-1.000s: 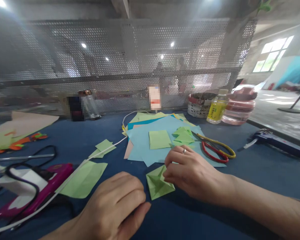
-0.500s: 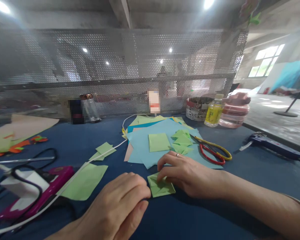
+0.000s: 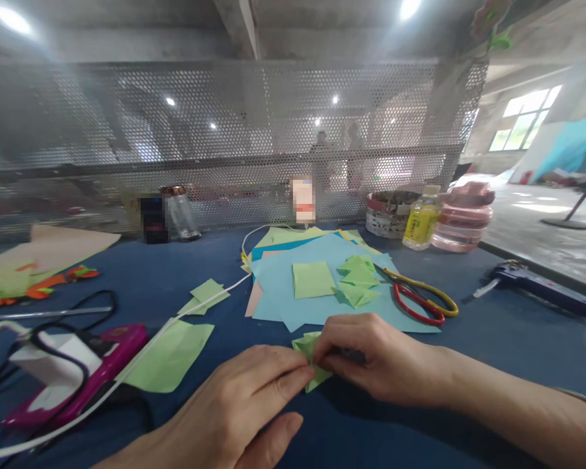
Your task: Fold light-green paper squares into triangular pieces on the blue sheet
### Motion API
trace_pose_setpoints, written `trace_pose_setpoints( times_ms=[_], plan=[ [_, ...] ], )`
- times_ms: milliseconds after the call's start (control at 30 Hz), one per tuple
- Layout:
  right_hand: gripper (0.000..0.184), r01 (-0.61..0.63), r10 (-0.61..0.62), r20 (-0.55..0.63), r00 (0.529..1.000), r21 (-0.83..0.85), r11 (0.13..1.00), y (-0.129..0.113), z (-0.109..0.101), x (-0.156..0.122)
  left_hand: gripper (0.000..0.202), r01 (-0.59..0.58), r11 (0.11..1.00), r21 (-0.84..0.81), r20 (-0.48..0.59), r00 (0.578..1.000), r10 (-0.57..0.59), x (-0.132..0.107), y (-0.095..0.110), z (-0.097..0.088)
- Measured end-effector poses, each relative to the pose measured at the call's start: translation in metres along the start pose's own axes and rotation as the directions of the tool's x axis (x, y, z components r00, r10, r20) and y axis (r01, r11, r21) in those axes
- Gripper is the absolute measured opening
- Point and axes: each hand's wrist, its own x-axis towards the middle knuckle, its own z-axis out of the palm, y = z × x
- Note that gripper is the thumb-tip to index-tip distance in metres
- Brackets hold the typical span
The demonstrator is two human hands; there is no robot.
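Note:
A small folded green paper piece point(image 3: 308, 345) lies near the front of the blue table point(image 3: 469, 339), mostly hidden between my hands. My right hand point(image 3: 366, 355) is closed over its right side, fingers pinching it. From the left, my left hand point(image 3: 244, 407) reaches in and its fingertips pinch the same piece's lower edge. Just behind lie a stack of blue paper sheets point(image 3: 322, 293), a flat green square point(image 3: 313, 279) and several small folded green pieces point(image 3: 357, 280).
Red-and-yellow scissors point(image 3: 420, 301) lie right of the sheets. A blue glue gun point(image 3: 542, 290) sits at far right, a pink glue gun point(image 3: 88, 371) with white cord at left beside green paper scraps point(image 3: 168, 355). Bottles, jars and a mesh screen point(image 3: 234, 143) line the back.
My left hand moved in to the right and took hold of the green piece. My right hand closed further over it, and the piece went from lying flat to being lifted and folded.

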Motion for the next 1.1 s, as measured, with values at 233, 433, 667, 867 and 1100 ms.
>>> trace_pose_setpoints(
  times_ms=[233, 433, 667, 867, 1100],
  plan=[
    [0.016, -0.029, 0.028, 0.038, 0.999, 0.044, 0.999, 0.000, 0.004, -0.001, 0.029, -0.006, 1.000, -0.003, -0.044, 0.999, 0.006, -0.001, -0.005, 0.004],
    [0.016, -0.006, 0.004, 0.051, 0.999, 0.034, 0.999, 0.000, 0.001, 0.000, 0.026, 0.013, 0.999, 0.040, 0.028, 1.000, -0.014, 0.004, -0.002, -0.003],
    [0.020, 0.034, -0.036, 0.055, 0.998, 0.030, 0.999, 0.002, 0.000, 0.000, 0.027, -0.069, 0.998, -0.005, -0.089, 0.994, 0.069, 0.002, -0.008, 0.006],
    [0.025, 0.066, -0.070, 0.075, 0.995, 0.052, 0.996, 0.006, -0.001, -0.002, 0.027, -0.010, 1.000, 0.012, 0.034, 0.999, 0.009, 0.005, -0.002, -0.004],
    [0.023, 0.099, -0.102, 0.065, 0.993, 0.043, 0.994, 0.010, 0.000, -0.003, 0.026, -0.003, 0.999, 0.038, 0.023, 1.000, 0.002, 0.003, -0.003, -0.003]
  ],
)
